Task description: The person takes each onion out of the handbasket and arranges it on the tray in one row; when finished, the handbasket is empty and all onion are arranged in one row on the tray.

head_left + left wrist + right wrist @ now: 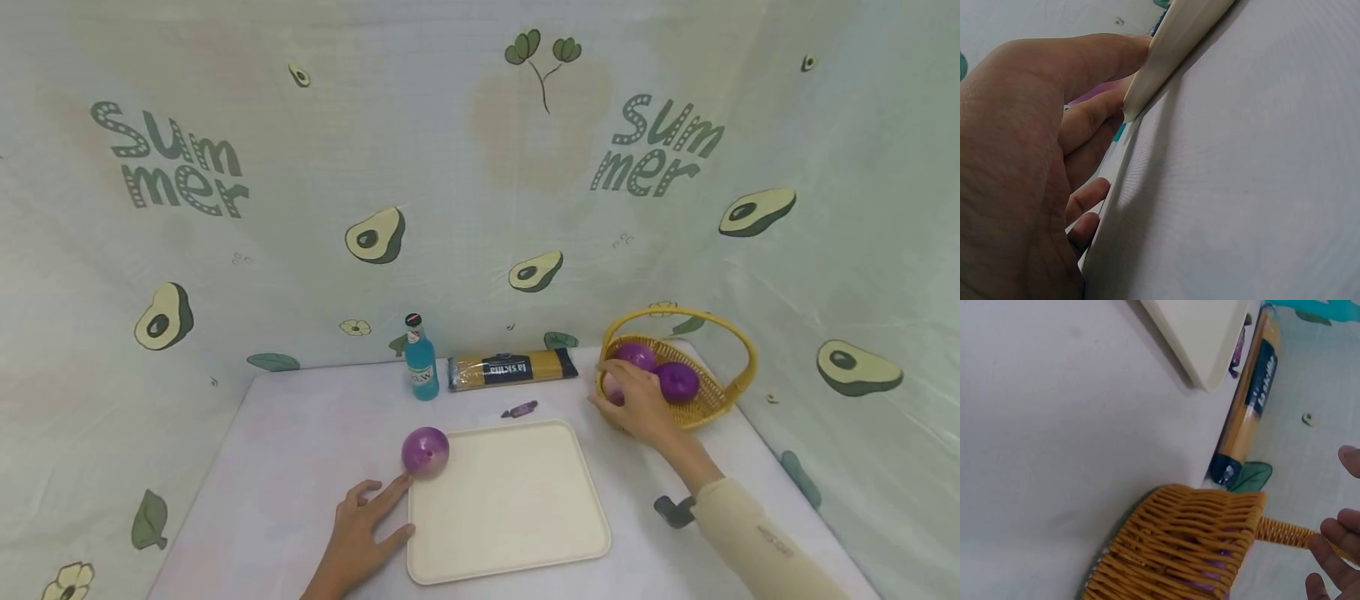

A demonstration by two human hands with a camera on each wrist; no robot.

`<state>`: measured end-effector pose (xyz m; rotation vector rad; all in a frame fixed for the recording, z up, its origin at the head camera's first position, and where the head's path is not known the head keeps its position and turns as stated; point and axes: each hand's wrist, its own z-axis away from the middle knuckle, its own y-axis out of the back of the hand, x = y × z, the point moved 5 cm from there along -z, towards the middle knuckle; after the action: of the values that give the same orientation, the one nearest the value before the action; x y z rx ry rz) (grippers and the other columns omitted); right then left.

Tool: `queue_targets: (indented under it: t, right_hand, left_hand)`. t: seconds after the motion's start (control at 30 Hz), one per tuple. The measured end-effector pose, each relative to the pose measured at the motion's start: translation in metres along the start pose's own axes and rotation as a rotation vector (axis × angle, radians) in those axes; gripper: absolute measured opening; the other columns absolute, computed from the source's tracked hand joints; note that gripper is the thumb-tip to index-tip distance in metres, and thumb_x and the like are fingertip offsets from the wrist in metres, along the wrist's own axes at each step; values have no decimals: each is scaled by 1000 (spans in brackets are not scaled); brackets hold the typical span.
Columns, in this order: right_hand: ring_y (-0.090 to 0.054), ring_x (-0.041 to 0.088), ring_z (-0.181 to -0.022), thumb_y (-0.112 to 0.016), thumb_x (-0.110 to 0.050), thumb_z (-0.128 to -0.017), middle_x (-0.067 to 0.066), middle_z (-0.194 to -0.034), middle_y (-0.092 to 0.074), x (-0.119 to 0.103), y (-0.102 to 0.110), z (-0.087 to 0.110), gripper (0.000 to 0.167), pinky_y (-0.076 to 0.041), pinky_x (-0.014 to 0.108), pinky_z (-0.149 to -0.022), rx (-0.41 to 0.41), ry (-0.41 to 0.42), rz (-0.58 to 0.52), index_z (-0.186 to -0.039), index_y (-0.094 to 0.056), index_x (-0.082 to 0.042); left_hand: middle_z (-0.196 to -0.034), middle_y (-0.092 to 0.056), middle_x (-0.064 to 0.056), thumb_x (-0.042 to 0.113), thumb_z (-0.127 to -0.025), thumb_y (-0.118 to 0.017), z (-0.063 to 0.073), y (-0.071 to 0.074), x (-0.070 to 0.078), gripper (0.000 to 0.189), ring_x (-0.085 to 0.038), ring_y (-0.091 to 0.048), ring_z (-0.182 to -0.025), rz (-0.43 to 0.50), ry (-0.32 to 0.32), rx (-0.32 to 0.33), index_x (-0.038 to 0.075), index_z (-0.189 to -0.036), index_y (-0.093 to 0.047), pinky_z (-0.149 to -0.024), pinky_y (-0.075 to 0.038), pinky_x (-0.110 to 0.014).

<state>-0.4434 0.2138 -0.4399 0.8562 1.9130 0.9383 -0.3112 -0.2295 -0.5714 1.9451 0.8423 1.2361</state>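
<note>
My left hand (360, 533) is at the left edge of a cream rectangular tray (510, 500), thumb and index fingertips right at its rim, the other fingers spread. A purple, onion-like ball (425, 452) with a paler side sits at the tray's far left corner, just beyond my index fingertip. My right hand (637, 402) hovers over the left side of a yellow wicker basket (723, 408), thumb and fingers apart. Below it is a paler purple ball (612, 388), partly hidden by the hand. Two more purple balls (636, 357) (677, 382) lie in the basket. In the right wrist view the fingers (1335, 559) overlap the basket's handle (1285, 532).
At the back stand a blue bottle (422, 367) with a dark cap and a long pack of pasta (512, 369). Between the pack and the tray lies a small purple wrapped candy (520, 409). A patterned cloth (450, 167) hangs behind and beside the white table (300, 433).
</note>
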Motion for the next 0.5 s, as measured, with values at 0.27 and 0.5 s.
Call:
queue_targets:
  t: [0.27, 0.5]
  right_hand:
    - [-42, 44, -131, -78, -25, -88, 26, -135, -54, 30, 6, 2, 58, -26, 64, -101, -44, -80, 25, -133, -55, 4]
    - [-42, 46, -130, -78, -31, -89, 28, -137, -53, 54, 1, 3, 64, -25, 65, -99, -84, -130, 45, -136, -53, 4]
  left_hand:
    - [-144, -55, 13, 44, -83, -79, 0, -4, -1, 71, -28, -39, -128, 6, 5, -11, 31, -147, -52, -96, -30, -56]
    - [-143, -56, 12, 42, -83, -79, 2, -5, -2, 71, -28, -38, -129, 10, 15, -18, 29, -147, -52, -97, -30, -56]
